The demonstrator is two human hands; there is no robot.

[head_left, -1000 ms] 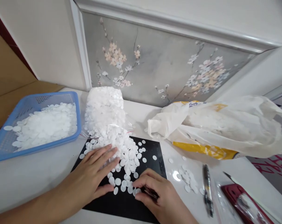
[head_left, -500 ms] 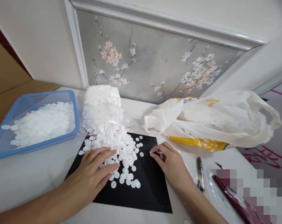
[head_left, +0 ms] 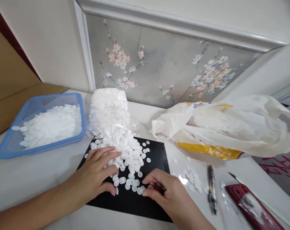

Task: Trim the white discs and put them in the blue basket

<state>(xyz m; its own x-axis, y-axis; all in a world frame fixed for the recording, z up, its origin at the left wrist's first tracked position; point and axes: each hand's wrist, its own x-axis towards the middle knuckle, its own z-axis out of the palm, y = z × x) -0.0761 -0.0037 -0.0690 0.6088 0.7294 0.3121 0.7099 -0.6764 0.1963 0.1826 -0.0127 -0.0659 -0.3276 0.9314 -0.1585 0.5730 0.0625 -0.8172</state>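
Note:
A heap of small white plastic discs [head_left: 129,147] spreads over a black mat [head_left: 125,209], spilling from the mouth of a clear plastic bag [head_left: 109,102] full of them. My left hand [head_left: 99,171] rests at the heap's left side, fingers apart on the discs. Its thumb tip touches one tilted disc [head_left: 116,191]. Over the mat's right part, my right hand [head_left: 165,193] is curled, with a white disc [head_left: 150,186] between thumb and forefinger. Loose discs lie by its thumb tip; its inner fingers are mostly hidden.
At the left stands a blue basket [head_left: 81,127] holding many discs. A white and yellow plastic bag [head_left: 219,127] lies at the back right. Beside my right hand are a small group of discs [head_left: 191,179], a pen [head_left: 212,188] and a red case [head_left: 251,204]. A wall rises behind.
My right hand has moved left and nearer to me, from the mat's right edge to the loose discs. My left thumb has come to a disc at the heap's near edge. The view has shifted slightly.

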